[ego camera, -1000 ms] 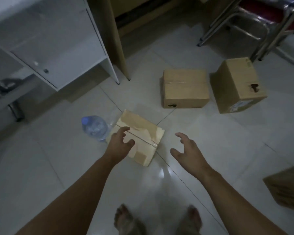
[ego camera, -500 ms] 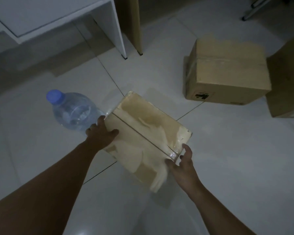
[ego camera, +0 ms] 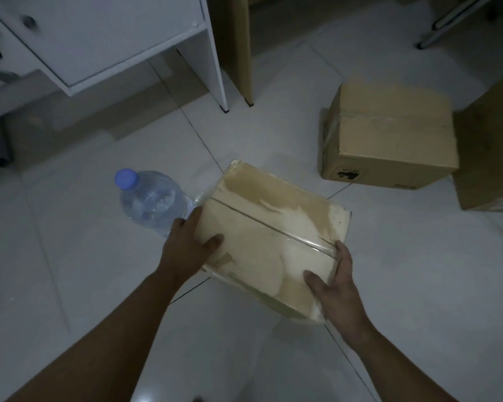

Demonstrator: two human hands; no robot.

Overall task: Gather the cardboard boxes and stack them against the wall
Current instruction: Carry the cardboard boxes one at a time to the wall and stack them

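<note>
The near cardboard box (ego camera: 273, 236) has a pale, rough face where its paper layer is torn, and clear glossy tape (ego camera: 312, 241) shines along the seam. At 9 o'clock from it, the bottle (ego camera: 154, 198) is clear plastic with a smooth blue cap (ego camera: 126, 178). The second box (ego camera: 389, 134), at 2 o'clock, is matt brown cardboard. The floor (ego camera: 70, 256) is glossy pale tile. The cabinet (ego camera: 114, 39) is smooth white.

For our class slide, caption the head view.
Left hand and right hand grip a pale cardboard box beside a water bottle; a brown box lies beyond.
</note>
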